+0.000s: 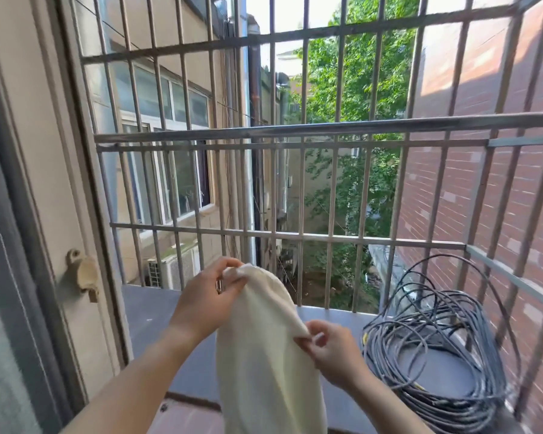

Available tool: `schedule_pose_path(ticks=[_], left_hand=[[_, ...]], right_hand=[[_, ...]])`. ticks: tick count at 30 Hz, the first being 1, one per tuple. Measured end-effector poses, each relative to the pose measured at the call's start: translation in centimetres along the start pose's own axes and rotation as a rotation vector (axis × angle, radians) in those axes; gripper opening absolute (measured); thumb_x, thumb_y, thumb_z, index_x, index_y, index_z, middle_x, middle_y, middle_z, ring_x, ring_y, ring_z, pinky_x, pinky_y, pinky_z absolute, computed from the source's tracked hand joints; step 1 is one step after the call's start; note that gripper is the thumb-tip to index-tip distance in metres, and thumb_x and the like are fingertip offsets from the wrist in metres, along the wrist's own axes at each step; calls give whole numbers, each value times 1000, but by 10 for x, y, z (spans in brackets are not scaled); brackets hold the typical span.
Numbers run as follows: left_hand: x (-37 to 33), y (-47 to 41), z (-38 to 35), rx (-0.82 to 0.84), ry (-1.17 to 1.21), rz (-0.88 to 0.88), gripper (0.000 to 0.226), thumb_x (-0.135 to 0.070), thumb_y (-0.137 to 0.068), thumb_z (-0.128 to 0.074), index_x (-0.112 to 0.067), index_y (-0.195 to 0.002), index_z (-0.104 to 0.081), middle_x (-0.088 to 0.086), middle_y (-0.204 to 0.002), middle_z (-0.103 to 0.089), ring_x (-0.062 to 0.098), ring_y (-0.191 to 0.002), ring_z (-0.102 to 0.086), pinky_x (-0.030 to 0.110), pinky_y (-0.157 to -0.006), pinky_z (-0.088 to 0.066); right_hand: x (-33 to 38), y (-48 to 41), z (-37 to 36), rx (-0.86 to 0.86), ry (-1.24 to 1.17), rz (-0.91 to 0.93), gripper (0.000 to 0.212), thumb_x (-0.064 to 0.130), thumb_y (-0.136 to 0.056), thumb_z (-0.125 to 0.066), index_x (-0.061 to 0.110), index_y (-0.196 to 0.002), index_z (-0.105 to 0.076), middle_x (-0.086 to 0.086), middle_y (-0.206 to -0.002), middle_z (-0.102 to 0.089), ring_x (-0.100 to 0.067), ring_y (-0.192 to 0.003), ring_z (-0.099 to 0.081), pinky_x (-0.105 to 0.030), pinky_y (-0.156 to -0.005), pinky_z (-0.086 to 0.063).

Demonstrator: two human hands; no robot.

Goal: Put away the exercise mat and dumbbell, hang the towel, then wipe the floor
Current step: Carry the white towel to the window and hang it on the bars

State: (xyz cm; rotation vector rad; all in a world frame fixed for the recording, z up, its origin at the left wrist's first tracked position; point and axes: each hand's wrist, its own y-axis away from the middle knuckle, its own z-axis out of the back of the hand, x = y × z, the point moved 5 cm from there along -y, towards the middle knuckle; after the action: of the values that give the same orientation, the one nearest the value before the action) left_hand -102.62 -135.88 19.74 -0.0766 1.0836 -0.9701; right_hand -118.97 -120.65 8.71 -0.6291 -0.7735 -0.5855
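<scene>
Cream towel [265, 355], soft knit-looking cloth, is hanging in a long limp fold between both hands over the window ledge [157, 314]. Left hand [206, 303] is pinching the towel's top edge, grip closed with fingertips bunching the fabric; a small metal clip-like piece is showing at the thumb, hard to tell what it is. Right hand [333, 352] is sitting lower and to the right of that grip, fingers closed on the towel's side edge, pulling the cloth taut between the two grips. Below both grips the towel is draping straight down out of view. Just right of the right grip, a coil of dark grey cable [436, 349] is lying in loose round loops on the flat grey ledge, not touching the towel. Beyond both grips, a metal window grille [304, 133] with thin vertical bars and thicker horizontal rails is standing, paint worn. Left of the left grip, a beige latch [83, 274] is sticking out from the window frame.
</scene>
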Motion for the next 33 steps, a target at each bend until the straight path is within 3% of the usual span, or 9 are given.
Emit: schedule_pose_path(ticks=[5,9,13,17,20,24,29,31,33], left_hand=[[-4,-12,6,39,78,-14,19,-26,-83,-67,-43,-88,-61,-16,-94,-65,4,-92,-60,27,-75,-51],[-22,-32,2,112,126,-48,38,-12,-82,-66,-49,-82,-59,-17,-87,-67,7,-78,-65,28,-67,-54],[-47,-56,-6,176,182,-119,45,-1,-81,-65,-45,-92,-58,-9,-93,-68,-1,-75,-66,25,-69,-56],[-78,-79,-13,158,243,-223,50,3,-81,-64,-45,-92,-56,-6,-100,-64,3,-79,-65,25,-70,-55],[-105,-96,-17,112,227,-307,49,0,-82,-65,-46,-92,-53,-12,-98,-60,2,-85,-61,28,-70,-55],[-147,-120,-22,60,163,-414,38,-1,-83,-64,-34,-100,-54,-15,-91,-57,-5,-80,-56,12,-59,-49],[-188,-156,-31,-36,44,-492,31,-6,-83,-63,-27,-105,-57,-3,-94,-61,1,-73,-58,20,-57,-49],[-199,-171,-34,-83,-25,-498,28,-10,-84,-62,-24,-107,-60,-3,-90,-62,-2,-69,-58,17,-50,-46],[-206,-185,-36,-107,-84,-492,30,-9,-83,-61,-23,-109,-60,-3,-88,-62,6,-69,-62,21,-53,-46]], right_hand=[[11,-20,43,-54,-2,23,4,32,-81,-67,30,-78,-65,4,-64,-67,-6,-52,-53,-29,-54,-46],[39,-34,89,-93,-50,61,8,18,-84,-66,18,-76,-65,-3,-70,-68,-17,-56,-59,-31,-47,-50],[62,-46,135,-171,-125,68,8,6,-83,-66,12,-78,-64,-12,-75,-68,-23,-62,-64,-40,-56,-58],[84,-50,177,-205,-158,125,8,0,-82,-65,7,-84,-65,-13,-80,-67,-20,-68,-64,-31,-59,-58],[97,-54,209,-235,-130,196,9,2,-81,-68,10,-85,-66,-10,-82,-69,-22,-73,-67,-31,-61,-57],[110,-72,251,-307,-37,280,8,10,-79,-70,16,-81,-68,-5,-80,-70,-23,-71,-68,-43,-64,-59],[129,-104,297,-408,8,331,7,22,-73,-75,24,-73,-68,-3,-74,-70,-24,-65,-67,-51,-61,-57],[137,-116,313,-446,51,369,7,27,-70,-75,26,-71,-68,0,-70,-70,-22,-63,-68,-49,-59,-57],[146,-126,325,-464,124,391,8,26,-72,-76,27,-74,-68,1,-70,-69,-21,-64,-67,-44,-60,-58]])
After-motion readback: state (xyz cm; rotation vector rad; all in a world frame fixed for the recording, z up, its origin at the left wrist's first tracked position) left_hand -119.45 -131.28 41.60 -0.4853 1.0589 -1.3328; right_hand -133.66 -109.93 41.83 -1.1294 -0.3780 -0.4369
